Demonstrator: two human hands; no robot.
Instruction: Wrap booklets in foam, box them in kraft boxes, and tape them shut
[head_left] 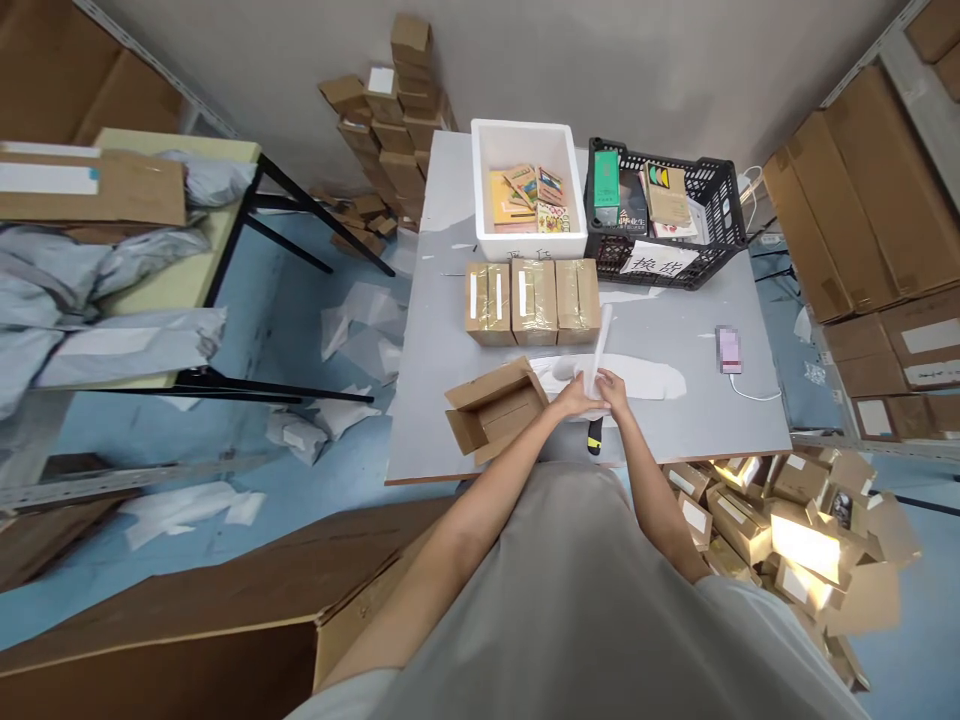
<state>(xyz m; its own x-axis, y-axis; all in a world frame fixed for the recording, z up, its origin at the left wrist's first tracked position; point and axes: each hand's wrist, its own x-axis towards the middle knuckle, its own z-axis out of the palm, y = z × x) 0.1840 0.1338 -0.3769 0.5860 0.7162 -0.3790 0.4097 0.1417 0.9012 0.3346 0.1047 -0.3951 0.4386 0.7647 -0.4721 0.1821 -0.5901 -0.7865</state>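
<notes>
My left hand (pixel 574 397) and my right hand (pixel 613 392) are close together near the table's front, fingers closed on a thin white wrapping sheet (pixel 602 340). Part of the sheet stands up in a narrow strip between them. Whether something lies inside it I cannot make out. Beneath and behind the hands, more white sheeting (pixel 649 378) lies flat on the grey table (pixel 720 420). A black and yellow tool (pixel 595 437), probably a cutter, lies just below the hands. An open cardboard box (pixel 499 410) is beside my left hand, its flaps spread and its inside bare.
Taped cardboard boxes (pixel 534 302) stand in a row behind the hands. Farther back are a white foam bin (pixel 529 243) with booklets and a black crate (pixel 667 262) with books. A phone (pixel 728 350) on a cable lies right. Discarded boxes (pixel 750 520) crowd the floor.
</notes>
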